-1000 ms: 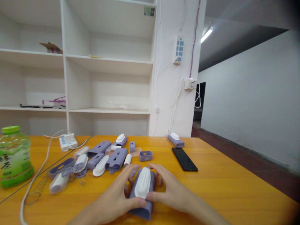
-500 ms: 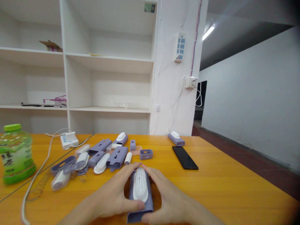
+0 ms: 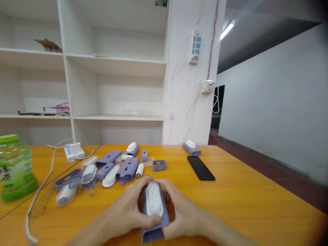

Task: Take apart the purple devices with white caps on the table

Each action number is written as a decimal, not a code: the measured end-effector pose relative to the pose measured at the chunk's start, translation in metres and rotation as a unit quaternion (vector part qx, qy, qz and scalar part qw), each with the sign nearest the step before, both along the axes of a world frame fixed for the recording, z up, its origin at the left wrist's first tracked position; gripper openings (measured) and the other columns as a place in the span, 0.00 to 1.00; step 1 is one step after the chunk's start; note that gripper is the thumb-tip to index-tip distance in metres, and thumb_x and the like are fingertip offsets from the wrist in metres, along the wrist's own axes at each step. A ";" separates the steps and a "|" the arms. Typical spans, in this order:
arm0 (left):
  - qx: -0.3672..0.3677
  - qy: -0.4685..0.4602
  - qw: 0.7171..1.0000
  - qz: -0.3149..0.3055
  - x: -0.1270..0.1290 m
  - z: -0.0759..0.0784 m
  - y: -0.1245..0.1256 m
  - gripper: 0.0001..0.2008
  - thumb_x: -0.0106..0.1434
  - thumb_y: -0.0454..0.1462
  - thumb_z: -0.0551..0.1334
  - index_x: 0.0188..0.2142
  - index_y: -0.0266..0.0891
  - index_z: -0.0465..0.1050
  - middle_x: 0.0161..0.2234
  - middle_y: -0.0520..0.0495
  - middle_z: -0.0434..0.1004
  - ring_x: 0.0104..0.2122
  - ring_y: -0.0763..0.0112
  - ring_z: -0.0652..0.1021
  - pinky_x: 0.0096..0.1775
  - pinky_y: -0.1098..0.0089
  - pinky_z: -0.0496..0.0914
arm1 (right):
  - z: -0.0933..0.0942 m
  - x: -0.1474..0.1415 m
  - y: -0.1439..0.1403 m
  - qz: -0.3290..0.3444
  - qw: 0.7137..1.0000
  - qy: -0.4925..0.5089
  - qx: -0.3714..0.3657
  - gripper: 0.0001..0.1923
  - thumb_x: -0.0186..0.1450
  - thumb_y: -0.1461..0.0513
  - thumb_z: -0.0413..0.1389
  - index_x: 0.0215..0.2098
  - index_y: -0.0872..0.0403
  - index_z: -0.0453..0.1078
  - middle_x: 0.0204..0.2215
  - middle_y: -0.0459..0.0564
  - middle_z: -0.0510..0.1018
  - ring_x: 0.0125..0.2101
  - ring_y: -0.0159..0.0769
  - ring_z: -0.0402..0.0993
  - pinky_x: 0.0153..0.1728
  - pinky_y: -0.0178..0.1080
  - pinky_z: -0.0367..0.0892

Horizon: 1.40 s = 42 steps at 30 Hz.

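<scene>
Both hands are wrapped round a purple-grey plastic housing at the near middle of the table. A white ridged oval piece lies lengthwise on its top face. My left hand grips the left side, with its thumb on the near end of the white piece. On the right side, my right hand curves its fingers round the far end, its thumb at the near edge. The housing's open hollow end faces me. Its far end is partly hidden by my fingertips.
Purple-grey housings, a white ridged piece, a small white cylinder and springs lie ahead and left. A purple ring-shaped part and black phone lie beyond. A green-lidded bottle and power strip stand left.
The housing has turned slightly and its near end has shifted a little right. My right thumb has moved right along the near edge. The camera view has shifted slightly.
</scene>
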<state>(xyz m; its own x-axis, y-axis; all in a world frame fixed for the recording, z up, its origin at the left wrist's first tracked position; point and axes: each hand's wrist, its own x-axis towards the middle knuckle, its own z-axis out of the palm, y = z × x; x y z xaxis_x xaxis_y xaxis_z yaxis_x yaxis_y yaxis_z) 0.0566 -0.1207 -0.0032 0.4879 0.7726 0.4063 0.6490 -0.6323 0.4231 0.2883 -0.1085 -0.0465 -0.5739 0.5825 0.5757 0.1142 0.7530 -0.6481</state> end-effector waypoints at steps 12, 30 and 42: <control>0.009 -0.026 1.000 0.010 0.001 -0.014 0.010 0.41 0.56 0.47 0.71 0.66 0.52 0.57 0.66 0.45 0.61 0.63 0.50 0.65 0.63 0.51 0.60 | -0.002 0.005 0.001 -0.035 0.999 -0.013 -0.002 0.62 0.45 0.60 0.71 0.71 0.46 0.43 0.64 0.54 0.61 0.58 0.51 0.63 0.61 0.50 0.57; 0.108 0.056 0.993 0.013 0.006 0.010 -0.005 0.30 0.52 0.43 0.71 0.54 0.47 0.67 0.54 0.44 0.73 0.54 0.51 0.73 0.56 0.56 0.68 | -0.004 0.003 0.003 -0.047 0.998 0.006 -0.041 0.66 0.43 0.59 0.73 0.72 0.49 0.41 0.65 0.56 0.60 0.62 0.53 0.60 0.63 0.52 0.56; 0.169 -0.009 0.980 0.101 -0.022 0.025 0.028 0.23 0.59 0.49 0.66 0.48 0.44 0.63 0.48 0.44 0.75 0.48 0.55 0.76 0.50 0.58 0.71 | -0.005 0.006 0.014 -0.144 0.988 0.007 -0.054 0.72 0.42 0.50 0.75 0.73 0.45 0.35 0.65 0.57 0.59 0.62 0.55 0.59 0.62 0.54 0.57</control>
